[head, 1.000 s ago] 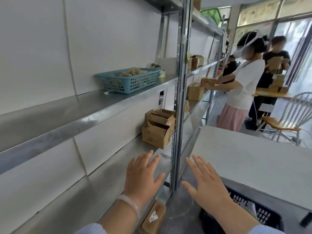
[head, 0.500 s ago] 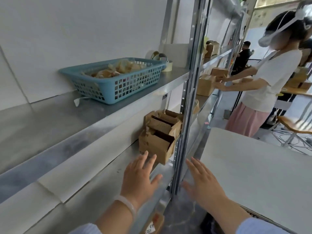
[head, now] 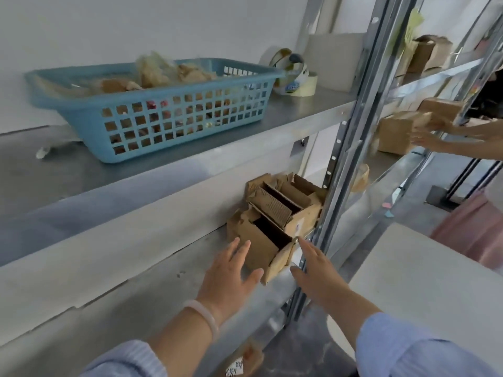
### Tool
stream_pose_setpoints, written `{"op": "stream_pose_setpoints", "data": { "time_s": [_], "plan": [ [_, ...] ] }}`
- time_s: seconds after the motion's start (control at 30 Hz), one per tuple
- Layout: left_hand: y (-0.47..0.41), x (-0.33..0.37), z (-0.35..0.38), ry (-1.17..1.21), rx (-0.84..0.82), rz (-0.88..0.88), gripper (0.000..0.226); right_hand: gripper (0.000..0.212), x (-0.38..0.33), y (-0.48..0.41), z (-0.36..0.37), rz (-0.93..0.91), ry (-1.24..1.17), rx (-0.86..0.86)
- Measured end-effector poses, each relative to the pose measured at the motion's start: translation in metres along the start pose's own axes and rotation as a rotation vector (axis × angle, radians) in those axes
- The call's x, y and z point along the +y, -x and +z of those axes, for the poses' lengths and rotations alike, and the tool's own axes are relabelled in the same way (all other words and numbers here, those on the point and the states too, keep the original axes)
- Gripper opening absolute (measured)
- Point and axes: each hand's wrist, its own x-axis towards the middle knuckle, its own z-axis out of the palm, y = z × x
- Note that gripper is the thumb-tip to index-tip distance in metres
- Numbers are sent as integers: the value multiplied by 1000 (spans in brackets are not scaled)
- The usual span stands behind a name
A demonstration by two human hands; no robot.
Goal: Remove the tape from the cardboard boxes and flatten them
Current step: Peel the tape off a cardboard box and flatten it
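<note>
The opened cardboard boxes (head: 283, 213) sit piled at the front edge of the lower shelf (head: 152, 289), against the metal upright (head: 351, 131). The left hand (head: 231, 273) and right hand (head: 315, 273) flank the nearest box, both with fingers straight and spread, gripping nothing. A blue basket (head: 190, 123) stands on the upper shelf (head: 288, 110).

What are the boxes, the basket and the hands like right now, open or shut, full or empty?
front box: open on top, flaps loose.
back box: open too, flaps up, behind the front one.
blue basket: holding crumpled scraps.
left hand: open, fingers spread, at the front box's side.
right hand: open, holding nothing.
</note>
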Motion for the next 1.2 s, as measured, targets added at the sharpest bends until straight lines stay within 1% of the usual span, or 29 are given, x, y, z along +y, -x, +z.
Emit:
{"op": "stream_pose_setpoints", "data": {
  "time_s": [0.1,0.17,0.3,0.37,0.43,0.57,0.63,0.73,0.77,0.83,0.87,0.93,1.07,1.13,1.2],
  "plan": [
    [-10,8,11,210,-21,-108,76,62,9,-11,1,-68,-62,-27],
    [-12,13,15,294,-20,-165,81,58,14,-14,4,-122,-118,-39],
    [-12,16,15,341,-18,-233,86,53,12,-19,13,-171,-332,-15],
    [-11,16,12,346,-12,-250,86,53,10,-24,16,-152,-433,-6],
    [-11,15,8,376,11,-278,84,52,5,-29,19,-121,-479,-38],
    [-5,8,-2,506,76,-362,83,46,-13,-39,20,-59,-462,-70],
    [-4,2,-7,579,89,-405,83,43,-22,-44,22,-23,-443,-121],
    [-4,-5,-14,631,99,-477,80,38,-34,-49,28,-77,-418,-176],
    [-4,-7,-17,637,106,-494,76,36,-38,-47,31,-99,-443,-193],
    [-4,-11,-26,646,113,-527,54,33,-46,-43,38,-131,-503,-250],
    [-4,-13,-30,663,117,-547,51,33,-49,-42,43,-158,-515,-272],
    [-4,-17,-37,697,145,-583,62,38,-54,-43,54,-227,-500,-287],
    [1,-29,-40,799,210,-646,70,42,-63,-48,63,-337,-430,-336],
    [2,-36,-38,842,234,-667,66,37,-65,-53,66,-346,-421,-307],
    [4,-42,-37,874,241,-678,65,31,-63,-60,68,-308,-417,-218]
  ]
}}
